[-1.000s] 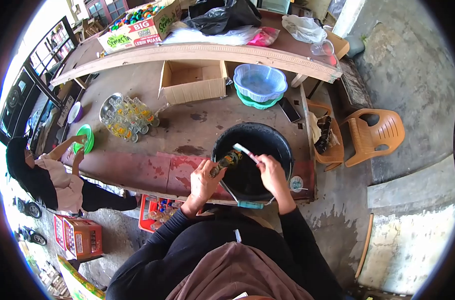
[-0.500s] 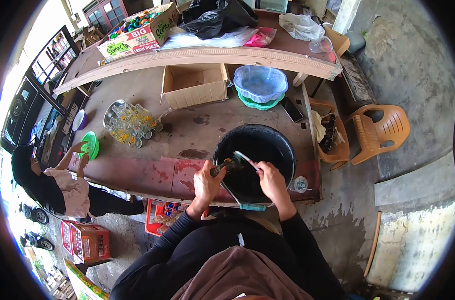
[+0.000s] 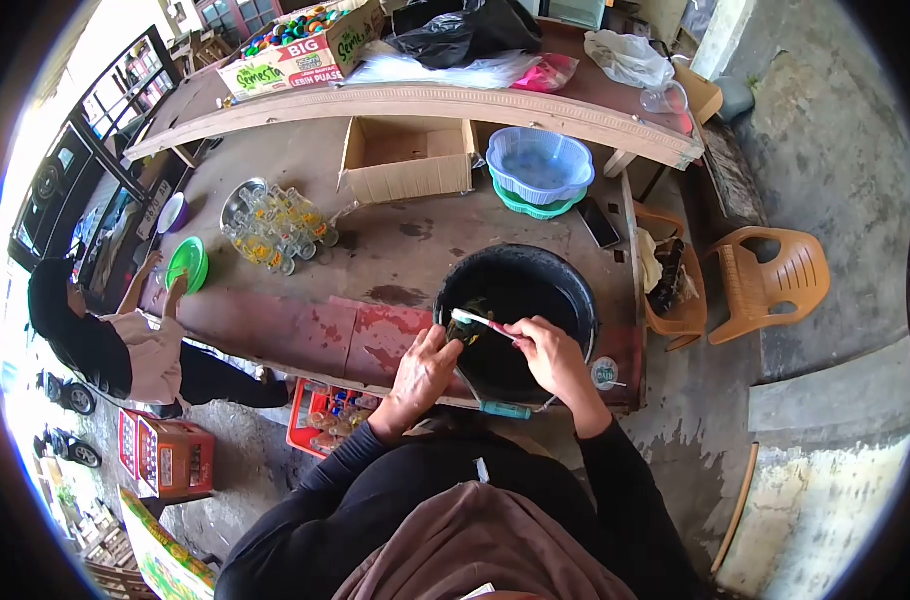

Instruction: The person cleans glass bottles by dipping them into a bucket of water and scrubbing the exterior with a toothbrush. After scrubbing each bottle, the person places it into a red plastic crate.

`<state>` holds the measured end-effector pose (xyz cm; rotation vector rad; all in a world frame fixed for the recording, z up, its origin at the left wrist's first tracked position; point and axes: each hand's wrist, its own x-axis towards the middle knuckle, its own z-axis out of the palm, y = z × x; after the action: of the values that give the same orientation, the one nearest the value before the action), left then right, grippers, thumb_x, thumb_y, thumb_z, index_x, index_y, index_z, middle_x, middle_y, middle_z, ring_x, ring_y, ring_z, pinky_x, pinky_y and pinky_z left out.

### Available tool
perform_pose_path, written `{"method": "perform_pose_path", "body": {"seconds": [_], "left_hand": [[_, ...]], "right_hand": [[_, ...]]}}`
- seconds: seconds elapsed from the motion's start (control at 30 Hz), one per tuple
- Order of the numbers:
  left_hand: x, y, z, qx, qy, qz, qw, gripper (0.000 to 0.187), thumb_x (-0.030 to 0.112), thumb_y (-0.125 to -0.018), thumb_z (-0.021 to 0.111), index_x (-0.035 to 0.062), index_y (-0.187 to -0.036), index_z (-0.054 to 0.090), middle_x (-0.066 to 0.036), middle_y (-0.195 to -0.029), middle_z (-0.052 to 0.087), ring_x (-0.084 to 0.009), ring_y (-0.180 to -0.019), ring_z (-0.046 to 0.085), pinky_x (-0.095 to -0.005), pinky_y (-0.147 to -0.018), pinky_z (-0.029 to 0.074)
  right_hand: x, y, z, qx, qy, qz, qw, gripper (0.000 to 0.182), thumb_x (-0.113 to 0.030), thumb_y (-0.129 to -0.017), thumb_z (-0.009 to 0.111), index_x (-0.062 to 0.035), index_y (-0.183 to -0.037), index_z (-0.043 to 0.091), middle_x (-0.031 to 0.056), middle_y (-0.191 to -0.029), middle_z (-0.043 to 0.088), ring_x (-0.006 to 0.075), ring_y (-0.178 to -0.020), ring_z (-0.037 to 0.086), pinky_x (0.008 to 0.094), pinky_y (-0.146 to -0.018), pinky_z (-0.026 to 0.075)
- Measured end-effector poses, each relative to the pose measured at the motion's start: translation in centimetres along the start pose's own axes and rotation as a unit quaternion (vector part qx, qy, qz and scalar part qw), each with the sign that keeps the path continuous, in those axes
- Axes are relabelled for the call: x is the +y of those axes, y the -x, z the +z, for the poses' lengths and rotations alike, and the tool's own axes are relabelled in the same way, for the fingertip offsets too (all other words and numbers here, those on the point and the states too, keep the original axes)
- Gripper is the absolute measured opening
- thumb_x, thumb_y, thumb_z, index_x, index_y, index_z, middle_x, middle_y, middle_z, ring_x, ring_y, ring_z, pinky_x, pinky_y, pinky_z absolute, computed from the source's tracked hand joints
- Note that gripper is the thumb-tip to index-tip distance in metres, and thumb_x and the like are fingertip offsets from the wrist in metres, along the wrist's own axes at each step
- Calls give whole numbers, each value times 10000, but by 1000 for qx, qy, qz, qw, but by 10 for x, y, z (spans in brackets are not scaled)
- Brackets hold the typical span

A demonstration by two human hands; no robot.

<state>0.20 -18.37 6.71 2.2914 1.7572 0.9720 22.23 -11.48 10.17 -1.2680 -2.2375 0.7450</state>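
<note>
From here, the left hand's fingers [image 3: 423, 372] curl round a dark bottle [image 3: 471, 338], mostly hidden just past their tips, over the bucket [image 3: 581, 290]. It looks like hard, breakable glass, probably slick if wet; the neck seems the surest hold. The right hand [image 3: 553, 362] grips a light brush [image 3: 497, 327].

From far away, I see my left hand [image 3: 425, 372] hold a glass thing [image 3: 464, 345] over a black bucket [image 3: 515, 370]. My right hand [image 3: 553, 358] grips a brush [image 3: 482, 322]. From the bucket, glasses [image 3: 278, 230] sit at ten o'clock, a blue basket [image 3: 541, 165] at twelve.
</note>
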Motion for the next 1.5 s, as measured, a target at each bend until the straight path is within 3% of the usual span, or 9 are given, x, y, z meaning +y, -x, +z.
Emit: {"method": "perform_pose_path", "body": {"seconds": [0.17, 0.3, 0.5, 0.67, 0.83, 1.0, 1.17, 1.33, 1.5], "left_hand": [[1, 4, -3, -15, -4, 22, 1000, 270, -32, -690, 640, 64, -942, 627, -137, -971, 528, -337, -908, 561, -424, -746, 523], [2, 6, -8, -13, -24, 46, 999, 314, -40, -681, 641, 55, -979, 664, -133, -998, 564, -325, -903, 567, -413, -752, 522], [3, 11, -10, -3, -19, 46, 999, 330, -28, -684, 648, 66, -999, 673, -126, -1013, 576, -324, -920, 565, -407, -780, 519], [11, 14, -13, 0, -16, 26, 1000, 315, -20, -688, 660, 60, -993, 666, -123, -1027, 577, -326, -936, 564, -408, -784, 514], [15, 17, -3, 28, 4, 18, 999, 237, 21, -714, 653, 84, -943, 648, -100, -949, 534, -300, -892, 539, -394, -780, 495], [22, 15, 1, 69, 35, 1, 997, 78, 55, -770, 666, 79, -839, 639, -77, -892, 535, -267, -862, 532, -385, -756, 479], [26, 17, 7, 43, 48, -2, 998, 186, 32, -760, 726, 59, -938, 682, -91, -965, 564, -286, -902, 557, -388, -781, 499], [22, 19, 13, 83, 73, -26, 994, 252, 19, -749, 740, 43, -995, 693, -98, -980, 571, -288, -936, 574, -381, -823, 507], [18, 17, 11, 91, 66, 2, 994, 248, 30, -761, 735, 40, -1004, 684, -104, -1005, 575, -289, -958, 567, -378, -845, 506]], "right_hand": [[58, -14, 16, 15, 19, 44, 999, 136, -107, -911, 626, -129, -1037, 675, 95, -972, 675, 349, -880, 669, 448, -730, 526], [24, -6, 1, -20, -36, 16, 999, 144, -113, -914, 629, -134, -1048, 677, 86, -959, 667, 341, -864, 670, 453, -720, 517], [67, -9, 12, 39, 96, 7, 995, 92, -112, -908, 609, -130, -988, 652, 103, -899, 638, 375, -832, 651, 479, -701, 519], [31, 1, 5, -7, -44, -27, 999, 143, -115, -920, 632, -127, -1057, 668, 96, -953, 661, 350, -858, 660, 449, -702, 513], [47, 0, -5, 8, 109, 3, 994, 147, -100, -914, 629, -121, -1054, 666, 106, -944, 652, 358, -863, 657, 457, -708, 512], [32, 6, -4, -36, -53, -71, 995, 168, -81, -913, 632, -118, -1071, 675, 111, -942, 655, 354, -852, 658, 440, -709, 509], [61, 2, 1, -41, 150, -7, 988, 203, -56, -894, 650, -84, -1091, 685, 122, -958, 686, 316, -876, 684, 408, -727, 515], [41, 8, -4, -65, -14, -56, 996, 160, -105, -899, 641, -112, -1051, 690, 115, -942, 671, 369, -870, 657, 453, -730, 516], [63, -3, 6, -72, 166, 24, 983, 179, -145, -925, 596, -141, -1076, 692, 120, -998, 673, 373, -928, 655, 470, -774, 526]]}}
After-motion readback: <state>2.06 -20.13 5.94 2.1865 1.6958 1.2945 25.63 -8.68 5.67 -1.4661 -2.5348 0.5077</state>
